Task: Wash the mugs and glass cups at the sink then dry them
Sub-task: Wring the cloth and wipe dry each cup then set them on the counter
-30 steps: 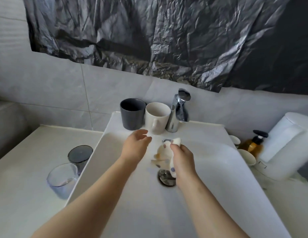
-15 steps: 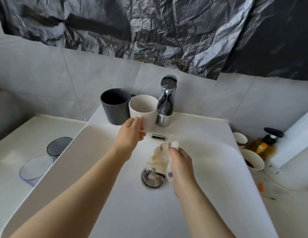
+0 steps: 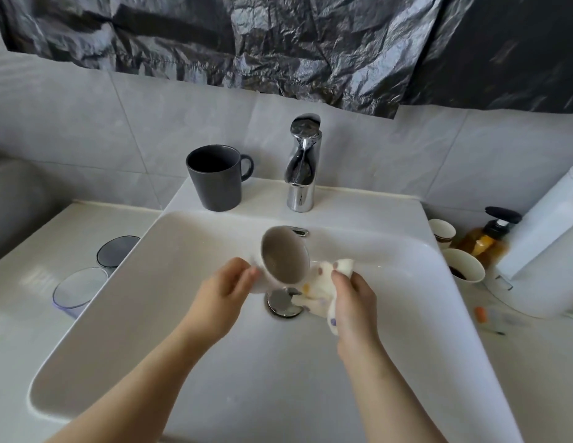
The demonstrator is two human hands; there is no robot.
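- Left hand (image 3: 226, 290) grips a glossy white ceramic mug (image 3: 285, 262), tilted over the sink (image 3: 182, 251).
- Right hand (image 3: 354, 302) clutches a soft, spotted cloth (image 3: 323, 279).
- Matte grey mug (image 3: 214, 179) stands beside the chrome tap (image 3: 302, 167).

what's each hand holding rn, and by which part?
Left hand grips the white mug by its outer wall; the handle is hidden. Right hand holds the spotted cloth, bunched, near its upper end.

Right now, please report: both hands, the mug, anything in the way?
Left hand holds white mug, tilted over sink. Right hand grips spotted cloth beside it. Grey mug on ledge, apart.
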